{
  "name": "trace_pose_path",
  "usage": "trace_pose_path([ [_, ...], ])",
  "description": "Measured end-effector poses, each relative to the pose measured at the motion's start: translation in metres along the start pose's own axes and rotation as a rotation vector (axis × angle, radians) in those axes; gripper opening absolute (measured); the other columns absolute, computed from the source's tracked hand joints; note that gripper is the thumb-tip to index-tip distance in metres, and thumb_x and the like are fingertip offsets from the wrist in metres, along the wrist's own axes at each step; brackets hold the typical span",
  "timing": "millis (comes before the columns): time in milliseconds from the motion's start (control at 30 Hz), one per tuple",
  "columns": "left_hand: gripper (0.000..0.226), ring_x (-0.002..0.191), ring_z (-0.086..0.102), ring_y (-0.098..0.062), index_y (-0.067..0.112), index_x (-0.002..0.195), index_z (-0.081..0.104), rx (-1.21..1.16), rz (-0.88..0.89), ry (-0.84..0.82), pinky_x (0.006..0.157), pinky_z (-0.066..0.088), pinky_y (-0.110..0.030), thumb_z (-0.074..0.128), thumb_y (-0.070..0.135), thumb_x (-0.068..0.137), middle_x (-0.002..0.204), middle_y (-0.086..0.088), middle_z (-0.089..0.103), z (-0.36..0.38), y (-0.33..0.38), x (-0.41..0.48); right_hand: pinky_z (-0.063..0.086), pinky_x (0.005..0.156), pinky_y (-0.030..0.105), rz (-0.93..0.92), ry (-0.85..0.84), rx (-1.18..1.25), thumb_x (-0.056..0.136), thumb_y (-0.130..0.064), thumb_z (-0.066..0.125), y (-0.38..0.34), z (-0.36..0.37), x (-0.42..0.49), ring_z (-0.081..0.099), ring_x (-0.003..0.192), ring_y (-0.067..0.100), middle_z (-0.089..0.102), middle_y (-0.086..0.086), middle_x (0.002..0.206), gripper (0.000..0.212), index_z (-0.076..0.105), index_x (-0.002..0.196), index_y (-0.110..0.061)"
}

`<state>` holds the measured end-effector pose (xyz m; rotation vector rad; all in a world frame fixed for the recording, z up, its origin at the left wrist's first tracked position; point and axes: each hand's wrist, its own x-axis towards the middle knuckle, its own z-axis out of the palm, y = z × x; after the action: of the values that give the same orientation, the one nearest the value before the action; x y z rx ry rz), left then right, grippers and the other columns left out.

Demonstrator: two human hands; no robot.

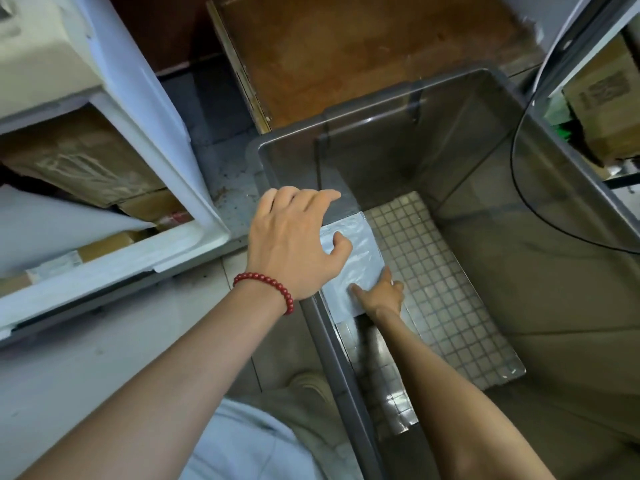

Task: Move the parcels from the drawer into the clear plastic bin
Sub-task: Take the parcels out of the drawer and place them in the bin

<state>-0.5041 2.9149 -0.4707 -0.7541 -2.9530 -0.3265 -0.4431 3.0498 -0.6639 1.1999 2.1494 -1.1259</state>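
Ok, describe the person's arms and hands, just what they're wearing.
Neither arm has a sleeve or glove in view. The left hand has a bracelet of round dark-red beads at its wrist. The right hand shows no ring, watch or band.

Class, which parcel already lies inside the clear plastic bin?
The flat silvery plastic mailer, touched by the right hand; the brown cardboard boxes sit in the white drawer.

Bare-armed, the person wears a red bead bracelet, pale blue top and khaki trousers.
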Motion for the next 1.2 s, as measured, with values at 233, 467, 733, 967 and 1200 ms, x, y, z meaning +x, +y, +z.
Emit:
trace_pose_path([
  [233,0.043,0.119,0.046,-0.021,0.020,0.123,0.058,0.041,-0.006,0.084,0.096,0.032,-0.034,0.047,0.040,0.087,0.127,0.002,0.055,-0.013,-0.007,-0.024,0.033,0.105,0.043,-0.407,0.182,-0.382,0.090,-0.056,0.050,-0.014,-0.067,-0.054,0.037,0.131,0.031,0.038,0.009,0.146,0.069,0.031,0.148,-0.024],
  [467,0.040,0.117,0.048,-0.020,0.028,0.122,0.055,0.116,-0.164,0.060,0.089,0.034,-0.037,0.049,0.048,0.088,0.125,0.004,0.057,-0.076,-0.052,-0.063,0.043,0.103,0.040,-0.734,0.194,-0.123,0.091,-0.054,0.052,-0.075,-0.102,-0.138,0.052,0.123,0.023,0.054,0.004,0.135,0.053,0.051,0.134,-0.021],
  [733,0.042,0.117,0.048,-0.023,0.028,0.128,0.049,0.292,-0.331,0.028,0.087,0.035,-0.037,0.046,0.047,0.091,0.128,0.001,0.056,-0.169,-0.122,-0.148,0.037,0.104,0.049,-1.038,0.145,-0.427,0.088,-0.066,0.045,-0.147,-0.083,-0.245,0.053,0.120,0.024,0.055,0.000,0.134,0.057,0.051,0.132,-0.030],
  [967,0.050,0.125,0.044,-0.023,0.027,0.136,0.042,0.297,-0.501,0.056,0.094,0.036,-0.038,0.046,0.048,0.091,0.136,0.001,0.051,-0.199,-0.163,-0.221,0.039,0.097,0.045,-1.191,0.054,-0.610,0.089,-0.062,0.050,-0.194,-0.022,-0.315,0.050,0.120,0.028,0.054,0.005,0.133,0.056,0.051,0.131,-0.025],
  [1200,0.043,0.112,0.052,-0.022,0.029,0.131,0.044,0.216,-0.627,-0.026,0.077,0.039,-0.034,0.047,0.046,0.091,0.125,0.002,0.057,-0.182,-0.209,-0.246,0.043,0.096,0.042,-1.125,-0.006,-0.630,0.091,-0.054,0.053,-0.197,0.040,-0.309,0.045,0.125,0.027,0.046,0.004,0.141,0.056,0.044,0.138,-0.026],
])
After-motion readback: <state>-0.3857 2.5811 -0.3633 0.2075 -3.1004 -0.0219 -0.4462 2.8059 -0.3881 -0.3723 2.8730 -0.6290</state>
